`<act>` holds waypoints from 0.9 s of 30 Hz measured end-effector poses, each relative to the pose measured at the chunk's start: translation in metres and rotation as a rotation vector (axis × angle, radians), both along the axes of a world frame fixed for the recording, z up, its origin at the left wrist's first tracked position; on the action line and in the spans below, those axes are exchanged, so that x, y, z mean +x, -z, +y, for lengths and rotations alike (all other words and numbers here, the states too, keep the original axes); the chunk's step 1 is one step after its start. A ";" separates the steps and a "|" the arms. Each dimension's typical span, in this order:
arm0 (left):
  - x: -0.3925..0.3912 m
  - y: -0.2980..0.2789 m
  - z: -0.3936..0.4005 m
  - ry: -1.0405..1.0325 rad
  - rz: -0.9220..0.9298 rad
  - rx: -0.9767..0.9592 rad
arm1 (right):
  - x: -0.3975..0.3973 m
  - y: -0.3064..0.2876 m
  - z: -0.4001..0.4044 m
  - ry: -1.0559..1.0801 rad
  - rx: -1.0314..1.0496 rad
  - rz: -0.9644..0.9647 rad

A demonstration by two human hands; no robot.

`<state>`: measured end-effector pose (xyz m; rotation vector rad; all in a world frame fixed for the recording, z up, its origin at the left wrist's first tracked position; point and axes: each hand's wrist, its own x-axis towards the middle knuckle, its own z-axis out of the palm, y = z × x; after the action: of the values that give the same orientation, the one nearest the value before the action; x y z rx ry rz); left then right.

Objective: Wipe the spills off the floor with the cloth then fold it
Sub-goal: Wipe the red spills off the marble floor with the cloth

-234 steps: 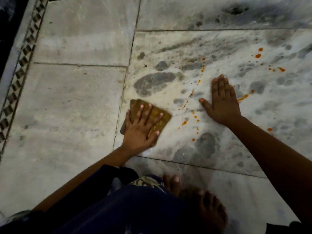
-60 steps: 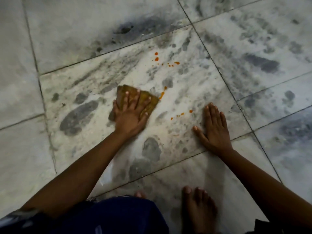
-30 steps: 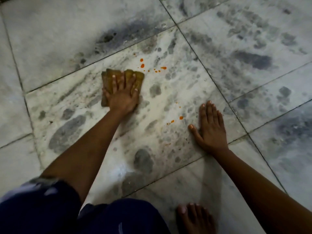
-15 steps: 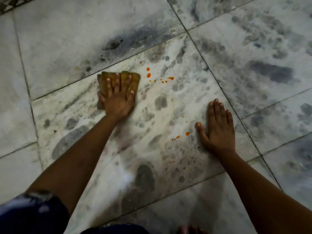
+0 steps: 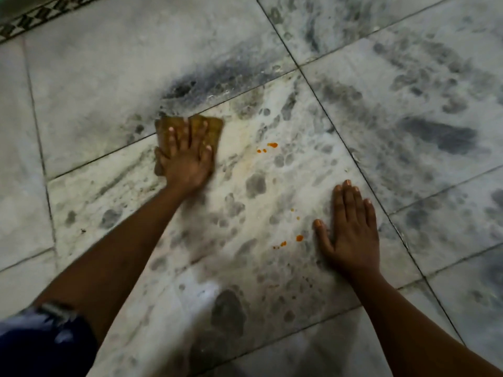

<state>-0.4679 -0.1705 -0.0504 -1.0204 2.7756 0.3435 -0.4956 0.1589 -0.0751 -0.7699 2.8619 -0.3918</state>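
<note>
The left hand (image 5: 186, 156) has no closed grip on the brown cloth (image 5: 190, 131): it lies flat on top with fingers spread, pinning the cloth to the marble floor (image 5: 109, 77) by palm pressure. The cloth sits across the grout line at the far edge of the stained tile. The right hand (image 5: 351, 232) is released, holding nothing, planted flat on the same tile as a prop.

Half a second ago a small scatter of orange drops lay just right of the cloth; now only two specks (image 5: 268, 146) remain there, with a faint yellowish smear beside the cloth where the rest were. A second ago the cloth sat nearer on the tile. So the far cluster looks mostly cleared, and the wiping step is well along but not finished.

A second group of orange drops (image 5: 292, 240) still lies just left of the right hand's thumb, with fainter dots further towards the near edge of the tile. That propping hand sits close enough that it will probably have to shift for a clean pass. Folding has not begun.

Elsewhere: dark grey blotches in the marble, a patterned border strip (image 5: 40, 19) at the far left, and a dark blue sleeve (image 5: 40, 338) on the left arm.
</note>
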 end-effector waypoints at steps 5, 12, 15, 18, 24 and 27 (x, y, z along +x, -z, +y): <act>-0.091 -0.001 0.005 -0.123 0.047 0.095 | 0.000 0.001 0.000 0.002 0.011 0.003; 0.025 0.010 0.080 0.353 0.118 0.009 | -0.001 0.000 0.000 -0.002 0.012 -0.005; 0.022 0.009 0.049 0.209 0.070 -0.019 | -0.001 0.001 0.000 0.000 0.006 0.000; -0.046 0.004 0.028 -0.042 0.047 0.009 | -0.001 0.002 -0.001 -0.002 0.004 0.003; -0.096 0.007 0.090 0.188 0.056 0.055 | 0.000 0.000 -0.001 0.002 0.008 0.007; -0.020 0.014 0.123 0.440 0.140 -0.016 | -0.001 0.001 -0.001 0.003 0.009 0.006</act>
<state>-0.4875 -0.0476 -0.0646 -0.3761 3.0238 0.3384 -0.4966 0.1584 -0.0761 -0.7670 2.8688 -0.3770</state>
